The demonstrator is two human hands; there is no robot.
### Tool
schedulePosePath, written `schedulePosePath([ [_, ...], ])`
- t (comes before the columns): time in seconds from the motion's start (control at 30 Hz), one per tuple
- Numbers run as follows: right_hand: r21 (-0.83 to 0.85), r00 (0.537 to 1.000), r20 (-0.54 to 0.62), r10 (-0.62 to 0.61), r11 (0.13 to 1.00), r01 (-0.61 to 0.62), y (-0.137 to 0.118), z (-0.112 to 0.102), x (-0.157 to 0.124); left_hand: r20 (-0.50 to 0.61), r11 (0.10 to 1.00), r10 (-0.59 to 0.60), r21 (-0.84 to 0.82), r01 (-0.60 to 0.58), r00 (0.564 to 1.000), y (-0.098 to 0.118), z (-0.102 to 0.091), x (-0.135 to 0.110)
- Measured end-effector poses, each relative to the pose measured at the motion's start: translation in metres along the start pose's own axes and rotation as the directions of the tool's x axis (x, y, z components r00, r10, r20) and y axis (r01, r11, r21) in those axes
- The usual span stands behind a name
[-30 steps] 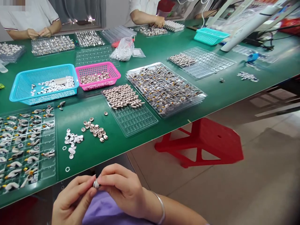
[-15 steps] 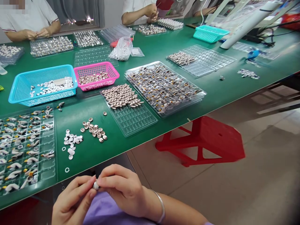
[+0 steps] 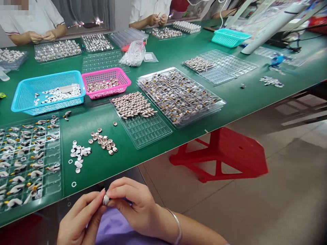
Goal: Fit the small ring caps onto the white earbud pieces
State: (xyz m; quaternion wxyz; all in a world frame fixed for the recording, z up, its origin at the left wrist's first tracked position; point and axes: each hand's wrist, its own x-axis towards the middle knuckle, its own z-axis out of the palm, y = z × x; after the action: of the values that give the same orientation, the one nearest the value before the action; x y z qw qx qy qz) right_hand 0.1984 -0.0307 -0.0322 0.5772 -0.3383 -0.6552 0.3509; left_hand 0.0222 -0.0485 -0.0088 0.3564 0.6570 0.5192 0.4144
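Observation:
Low in the view, beyond the table's front edge, my left hand (image 3: 80,216) and my right hand (image 3: 135,206) meet fingertip to fingertip. Between them they pinch a small white rounded piece (image 3: 105,199) with a dark edge; fingers cover most of it. On the table beyond lie a cluster of flat white discs (image 3: 79,154) and a heap of pinkish-beige little cups (image 3: 104,141). A white ring (image 3: 74,184) lies close to the edge. To the left, a clear compartment tray (image 3: 51,180) holds rows of white curved parts with yellow and dark bits.
Behind the heaps stand a blue basket (image 3: 21,102) and a pink basket (image 3: 88,95). Clear trays hold beige parts (image 3: 133,105) and grey-and-yellow parts (image 3: 178,95). A red stool (image 3: 237,153) is beside the table. Across it, people's hands (image 3: 42,36) work over trays.
My hands still pinch the white piece and have shifted very slightly, showing more of its white side. Across the table, a co-worker's hands have moved apart and left.

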Motion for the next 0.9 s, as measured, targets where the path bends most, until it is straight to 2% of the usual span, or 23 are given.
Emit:
schedulePosePath([
  [0.17, -0.012, 1.0, -0.003, -0.006, 1.0, 0.006, -0.003, 0.001, 0.0, -0.106, 0.997, 0.047, 0.069, -0.04, 0.993, -0.003, 0.003, -0.006],
  [0.23, -0.021, 1.0, 0.004, 0.001, 1.0, -0.001, -0.005, 0.001, 0.002, -0.114, 0.993, 0.086, 0.095, -0.075, 0.99, -0.004, 0.003, -0.008],
  [0.37, -0.018, 0.999, 0.021, 0.033, 0.999, -0.032, -0.008, -0.001, 0.005, -0.082, 0.963, 0.219, 0.181, -0.202, 0.972, -0.006, 0.0, -0.006],
  [0.47, 0.035, 0.998, 0.024, 0.066, 0.997, -0.066, -0.009, -0.002, 0.006, 0.006, 0.917, 0.314, 0.259, -0.305, 0.949, -0.006, -0.006, 0.0],
  [0.6, 0.157, 0.98, 0.074, 0.186, 0.968, -0.196, -0.007, -0.001, 0.005, 0.067, 0.828, 0.478, 0.299, -0.475, 0.876, -0.004, -0.011, 0.008],
  [0.67, 0.234, 0.951, 0.108, 0.289, 0.923, -0.306, -0.005, 0.0, 0.005, 0.08, 0.77, 0.564, 0.308, -0.559, 0.822, -0.003, -0.012, 0.012],
  [0.73, 0.299, 0.921, 0.135, 0.366, 0.871, -0.39, -0.004, 0.001, 0.004, 0.092, 0.737, 0.603, 0.314, -0.598, 0.792, -0.001, -0.011, 0.015],
  [0.8, 0.321, 0.92, 0.135, 0.368, 0.862, -0.392, -0.003, 0.001, 0.004, 0.101, 0.744, 0.596, 0.304, -0.596, 0.796, 0.001, -0.011, 0.017],
  [0.9, 0.267, 0.955, 0.115, 0.275, 0.917, -0.296, -0.004, -0.001, 0.006, 0.109, 0.805, 0.52, 0.269, -0.529, 0.847, 0.002, -0.013, 0.018],
])
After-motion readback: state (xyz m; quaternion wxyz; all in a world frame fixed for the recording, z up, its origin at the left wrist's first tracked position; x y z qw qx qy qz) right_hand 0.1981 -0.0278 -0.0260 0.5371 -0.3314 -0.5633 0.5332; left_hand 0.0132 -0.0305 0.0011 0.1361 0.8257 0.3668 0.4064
